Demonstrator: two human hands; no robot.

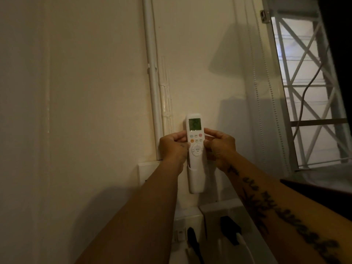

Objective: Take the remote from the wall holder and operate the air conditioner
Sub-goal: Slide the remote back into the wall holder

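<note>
A white remote with a lit green display stands upright in a white wall holder on the cream wall. Its lower end sits inside the holder pocket. My left hand pinches the remote's left edge at the button rows. My right hand pinches the right edge at the same height. Both forearms reach up from the bottom of the view. No air conditioner is in view.
A white pipe runs down the wall left of the remote. A white switch plate is below it. Sockets with black plugs sit beneath the holder. A barred window is at the right.
</note>
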